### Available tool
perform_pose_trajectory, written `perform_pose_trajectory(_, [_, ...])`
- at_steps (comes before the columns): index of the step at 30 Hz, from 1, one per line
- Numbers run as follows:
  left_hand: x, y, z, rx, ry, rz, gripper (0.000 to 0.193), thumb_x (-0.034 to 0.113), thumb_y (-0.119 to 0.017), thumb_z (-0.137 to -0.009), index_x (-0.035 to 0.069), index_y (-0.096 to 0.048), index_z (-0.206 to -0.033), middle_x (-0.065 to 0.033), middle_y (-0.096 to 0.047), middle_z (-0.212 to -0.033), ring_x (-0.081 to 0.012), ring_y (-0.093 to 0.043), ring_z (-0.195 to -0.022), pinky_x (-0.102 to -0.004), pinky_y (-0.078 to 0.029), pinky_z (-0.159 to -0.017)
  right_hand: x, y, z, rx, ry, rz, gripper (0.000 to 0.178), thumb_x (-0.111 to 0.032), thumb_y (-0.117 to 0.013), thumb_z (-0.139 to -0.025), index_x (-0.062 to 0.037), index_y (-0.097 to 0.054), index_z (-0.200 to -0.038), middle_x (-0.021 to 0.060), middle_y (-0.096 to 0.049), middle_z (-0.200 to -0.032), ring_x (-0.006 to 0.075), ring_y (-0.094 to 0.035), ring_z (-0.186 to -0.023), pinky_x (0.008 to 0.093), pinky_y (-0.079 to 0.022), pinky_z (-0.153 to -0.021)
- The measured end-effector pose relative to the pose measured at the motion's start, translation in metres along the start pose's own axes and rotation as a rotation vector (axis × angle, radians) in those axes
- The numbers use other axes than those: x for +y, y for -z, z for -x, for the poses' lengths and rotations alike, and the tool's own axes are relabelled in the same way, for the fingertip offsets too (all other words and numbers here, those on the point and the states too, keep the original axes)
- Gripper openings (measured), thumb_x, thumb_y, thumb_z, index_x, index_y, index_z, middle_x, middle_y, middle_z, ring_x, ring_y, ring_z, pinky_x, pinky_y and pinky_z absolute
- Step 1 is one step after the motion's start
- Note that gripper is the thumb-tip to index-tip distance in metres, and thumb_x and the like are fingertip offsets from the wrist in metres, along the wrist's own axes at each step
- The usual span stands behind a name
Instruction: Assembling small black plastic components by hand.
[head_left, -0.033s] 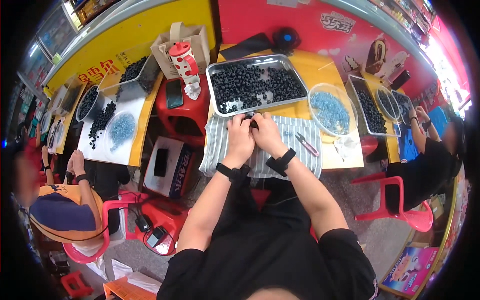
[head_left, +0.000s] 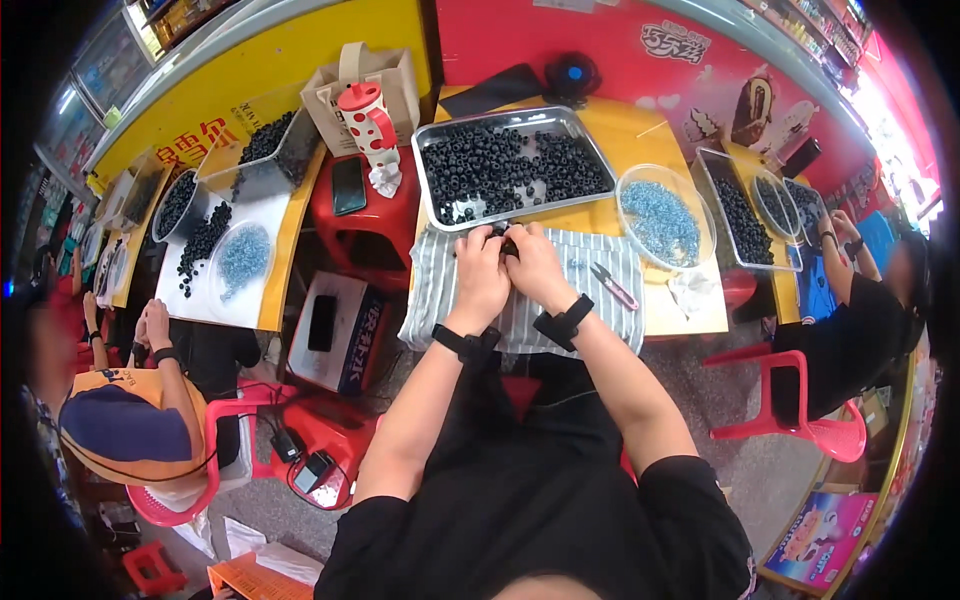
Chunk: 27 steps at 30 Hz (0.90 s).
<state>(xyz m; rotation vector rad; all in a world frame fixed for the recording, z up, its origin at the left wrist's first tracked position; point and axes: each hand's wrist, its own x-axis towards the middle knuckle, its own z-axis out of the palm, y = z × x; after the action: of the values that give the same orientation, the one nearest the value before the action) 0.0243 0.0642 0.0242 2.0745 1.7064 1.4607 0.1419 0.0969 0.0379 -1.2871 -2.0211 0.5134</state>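
Observation:
My left hand (head_left: 481, 272) and my right hand (head_left: 537, 268) meet over a grey-and-white striped cloth (head_left: 428, 295), at the near rim of a metal tray (head_left: 424, 182). Their fingers are closed around a small black round piece (head_left: 503, 236), mostly covered by the fingertips. Many similar black pieces with holes (head_left: 490, 165) fill the tray. Thread snips (head_left: 617, 288) with pink handles lie on the cloth, right of my right hand. Farther right stands a clear round bowl (head_left: 709, 225) of small pale-blue translucent pieces (head_left: 658, 222).
A crumpled white wrapper (head_left: 692, 294) lies on the yellow table (head_left: 652, 140). Left of it, a red stool (head_left: 378, 222) carries a phone (head_left: 348, 187) and a red-and-white cup (head_left: 368, 125). One co-worker (head_left: 130, 420) sits at left, another (head_left: 850, 335) at right, each beside black pieces.

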Motion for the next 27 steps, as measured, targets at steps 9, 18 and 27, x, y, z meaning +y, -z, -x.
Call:
perform_pose_trajectory(9, [-0.001,0.021,-0.003,-0.067,0.048,0.139,0.027,-0.003,-0.056,-0.077,0.000,-0.066,-0.102,-0.0179,-0.062,-0.114,-0.0367,-0.053,-0.100,-0.0419,-0.041,-0.090,0.004,0.020,0.005,-0.118,-0.045,-0.184,0.035,-0.001,-0.065,-0.071,-0.0023,-0.061,-0.106,0.0196,-0.058,-0.108,0.0403,-0.057,-0.098,0.0437,-0.047,-0.084])
perform_pose_trajectory(18, [0.006,0.055,0.019,-0.082,0.084,0.053,0.038,0.009,-0.070,-0.074,-0.001,-0.062,-0.109,-0.0177,-0.059,-0.108,-0.0353,-0.054,-0.103,-0.0408,-0.043,-0.090,0.016,0.059,0.005,-0.038,-0.102,-0.215,0.012,-0.004,-0.066,-0.075,-0.0002,-0.066,-0.086,0.0169,-0.065,-0.083,0.0287,-0.064,-0.074,0.0359,-0.050,-0.066])
perform_pose_trajectory(27, [0.008,0.059,0.037,-0.267,0.206,-0.013,0.030,-0.005,-0.059,-0.072,-0.005,-0.061,-0.101,-0.0228,-0.054,-0.096,-0.0424,-0.056,-0.087,-0.0464,-0.046,-0.076,0.007,0.054,0.037,-0.397,-0.026,-0.140,0.012,-0.008,-0.064,-0.076,-0.0007,-0.066,-0.086,0.0170,-0.064,-0.078,0.0318,-0.065,-0.076,0.0403,-0.050,-0.069])
